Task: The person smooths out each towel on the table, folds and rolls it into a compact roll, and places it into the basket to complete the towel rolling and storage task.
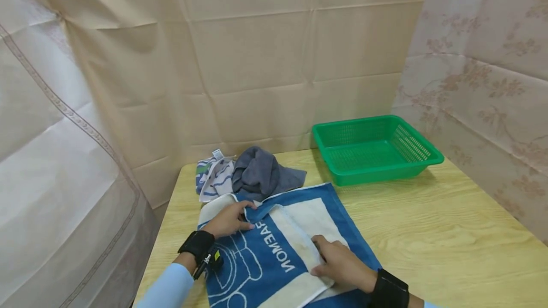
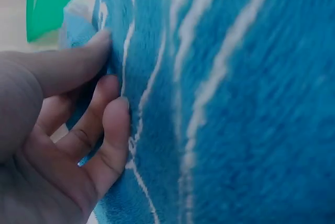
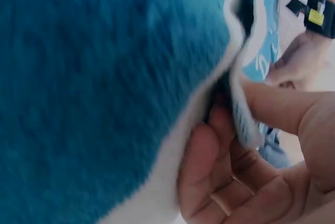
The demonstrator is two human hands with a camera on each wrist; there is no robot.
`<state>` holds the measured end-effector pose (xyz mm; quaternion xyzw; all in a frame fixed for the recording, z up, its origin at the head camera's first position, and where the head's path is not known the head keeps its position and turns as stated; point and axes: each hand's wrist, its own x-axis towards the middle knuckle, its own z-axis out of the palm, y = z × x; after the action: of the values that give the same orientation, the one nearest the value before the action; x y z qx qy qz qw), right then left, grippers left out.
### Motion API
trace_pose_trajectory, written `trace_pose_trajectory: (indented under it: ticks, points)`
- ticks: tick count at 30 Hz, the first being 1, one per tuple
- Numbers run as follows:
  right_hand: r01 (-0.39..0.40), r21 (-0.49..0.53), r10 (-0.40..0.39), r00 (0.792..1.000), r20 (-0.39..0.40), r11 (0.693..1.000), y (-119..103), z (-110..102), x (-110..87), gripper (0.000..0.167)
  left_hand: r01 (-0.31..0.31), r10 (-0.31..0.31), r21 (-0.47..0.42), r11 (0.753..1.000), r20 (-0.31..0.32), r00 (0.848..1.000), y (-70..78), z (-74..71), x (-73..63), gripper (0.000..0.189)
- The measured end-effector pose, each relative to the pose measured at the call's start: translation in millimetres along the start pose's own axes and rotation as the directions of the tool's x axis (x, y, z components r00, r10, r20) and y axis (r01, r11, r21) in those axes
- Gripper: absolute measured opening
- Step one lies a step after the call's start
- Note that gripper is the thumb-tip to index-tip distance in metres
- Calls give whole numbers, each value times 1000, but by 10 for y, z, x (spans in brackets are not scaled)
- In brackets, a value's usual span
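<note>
Blue towel (image 1: 274,251) pinched by left fingers (image 1: 245,226), right fingers (image 1: 320,270); grey cloth (image 1: 259,173), striped cloth (image 1: 219,179) just beyond; green basket (image 1: 381,175) to right.

Head view bright, soft shadows; wrist views hazy (towel (image 3: 99,93) blurred).

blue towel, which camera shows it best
Head view: most of the blue towel shows, lettering included, though cropped at the bottom. Left wrist shows a white-lined part close up; right wrist, a white-edged one.

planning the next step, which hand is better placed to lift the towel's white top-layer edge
Likely the right hand: it pinches that white edge; the left hand is at the towel's far end.
</note>
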<state>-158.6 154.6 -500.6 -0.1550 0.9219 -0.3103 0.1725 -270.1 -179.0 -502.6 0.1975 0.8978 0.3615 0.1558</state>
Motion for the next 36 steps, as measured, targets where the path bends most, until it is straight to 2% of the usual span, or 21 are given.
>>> trace_pose_trajectory:
  ticks: [3,5,8,10,11,13,15,17,19,21,23,24,25,27,29,30,32,33,34,36]
  points:
    - [23,-17,-23,1000,20,1000,-108,86,19,68,22,-22,12,1000,-23,999,-71,-68,-51,35]
    - [35,-12,-35,999,33,999,-174,117,23,62,12,-11,23,1000,-42,999,-96,-101,-71,30]
    - [81,57,-82,996,26,995,-242,109,7,38,-9,8,-12,1000,-75,997,-45,-134,-67,27]
    - [111,124,-114,993,19,986,-269,62,-19,22,-24,15,-100,995,-91,996,27,-163,-37,30]
    - [140,157,-144,990,11,978,-281,22,-44,22,-36,21,-156,987,-94,995,81,-189,-17,33]
    - [196,231,-205,979,18,953,-300,-101,-117,34,-70,44,-251,965,-109,993,219,-254,24,39]
    - [222,333,-253,966,54,917,-304,-280,-222,42,-130,94,-336,933,-121,988,389,-326,78,46]
    - [238,415,-300,950,90,878,-271,-494,-353,43,-199,155,-362,911,-146,977,595,-385,146,49]
    - [234,476,-337,930,144,848,-180,-705,-474,34,-263,206,-364,894,-188,960,801,-405,237,46]
    - [240,482,-367,911,187,842,-36,-877,-568,21,-312,244,-353,882,-226,943,976,-384,350,41]
    - [237,453,-369,901,229,859,131,-981,-622,11,-343,274,-336,877,-238,932,1099,-317,465,37]
    - [230,431,-361,898,251,872,222,-1001,-631,12,-349,284,-321,881,-232,930,1132,-267,525,37]
    - [225,398,-346,900,265,889,313,-997,-627,13,-347,292,-316,883,-208,934,1150,-207,580,39]
    - [219,316,-310,909,278,923,490,-939,-603,11,-300,276,-324,897,-119,954,1131,-64,671,49]
    - [202,231,-264,923,281,952,649,-842,-567,16,-225,234,-288,931,-1,972,1057,89,726,64]
    - [209,179,-255,922,292,961,726,-797,-544,21,-189,208,-242,952,57,976,1007,162,743,71]
    - [214,111,-237,923,302,971,839,-736,-527,29,-160,175,-109,981,151,973,910,291,753,79]
    - [201,99,-221,927,304,975,870,-723,-529,29,-168,171,-33,985,184,968,872,339,751,79]
    - [177,91,-197,932,304,980,887,-720,-536,29,-186,173,42,982,212,962,841,379,747,76]
    - [130,70,-145,944,296,989,876,-744,-557,31,-238,193,162,958,254,948,799,438,740,70]
